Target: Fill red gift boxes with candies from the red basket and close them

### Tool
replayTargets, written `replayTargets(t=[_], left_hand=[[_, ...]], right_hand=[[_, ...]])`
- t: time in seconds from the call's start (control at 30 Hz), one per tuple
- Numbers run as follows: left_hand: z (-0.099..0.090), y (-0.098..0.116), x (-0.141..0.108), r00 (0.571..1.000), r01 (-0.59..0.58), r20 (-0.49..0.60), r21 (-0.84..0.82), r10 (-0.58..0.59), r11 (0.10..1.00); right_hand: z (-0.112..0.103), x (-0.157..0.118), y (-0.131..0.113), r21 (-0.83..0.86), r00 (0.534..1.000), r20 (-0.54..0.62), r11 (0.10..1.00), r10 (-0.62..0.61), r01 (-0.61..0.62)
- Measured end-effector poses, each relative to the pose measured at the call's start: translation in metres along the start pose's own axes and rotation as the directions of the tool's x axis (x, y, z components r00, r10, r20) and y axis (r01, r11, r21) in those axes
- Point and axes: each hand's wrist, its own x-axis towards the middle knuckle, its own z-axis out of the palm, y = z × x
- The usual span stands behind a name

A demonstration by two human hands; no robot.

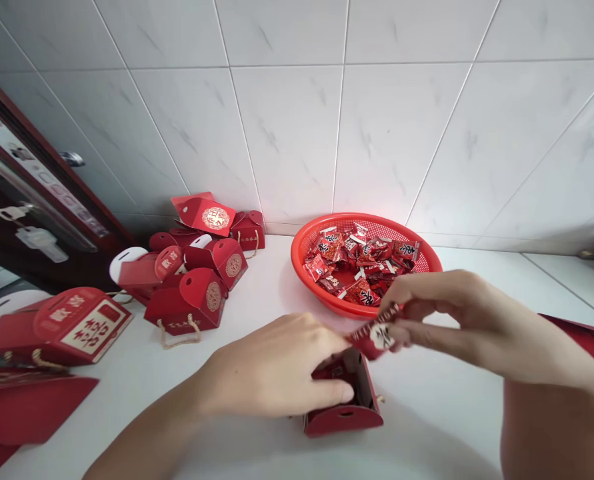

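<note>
A small red gift box (345, 421) stands open on the white surface in front of me, with dark red wrappers partly visible inside. My left hand (277, 373) grips it from the left. The thumb reaches into the opening, while most of the other fingers are hidden behind the hand. Just above the box's far edge, my right hand (441, 320) pinches a dark red candy packet (374, 339) with a white emblem. The packet's left end meets the left index fingertip. Behind both hands, a red plastic basket (304, 283) holds several red candy packets (361, 257).
Several red gift boxes (187, 300) with rope handles crowd the left side, and a larger one (84, 327) sits nearer. White tiles (287, 133) rise behind the countertop (257, 287). A dark door with keys (41, 240) is at far left. Something red (581, 340) lies at the right edge.
</note>
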Motion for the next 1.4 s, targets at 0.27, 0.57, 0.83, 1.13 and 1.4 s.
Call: replayTargets(t=[0.27, 0.57, 0.83, 1.13, 1.4], left_hand=[[-0.01, -0.009, 0.006, 0.976, 0.066, -0.158, -0.432, -0.147, 0.899], [-0.02, -0.01, 0.0, 0.99, -0.007, -0.135, -0.304, -0.035, 0.953], [-0.022, -0.016, 0.004, 0.977, 0.018, -0.186, -0.411, -0.103, 0.912], [-0.026, -0.023, 0.013, 0.963, 0.026, -0.225, -0.469, -0.147, 0.883], [-0.027, -0.026, 0.015, 0.968, 0.001, -0.22, -0.466, -0.117, 0.885]], right_hand=[[0.005, 0.013, 0.011, 0.119, 0.991, -0.103, 0.99, 0.083, -0.07], [0.007, 0.014, 0.011, 0.262, 0.995, 0.026, 0.96, 0.093, -0.097], [0.002, 0.018, 0.018, 0.386, 0.99, 0.006, 0.913, 0.139, -0.13], [-0.001, 0.022, 0.029, 0.372, 0.983, -0.038, 0.915, 0.18, -0.154], [-0.002, 0.023, 0.031, 0.372, 0.98, -0.049, 0.914, 0.194, -0.162]])
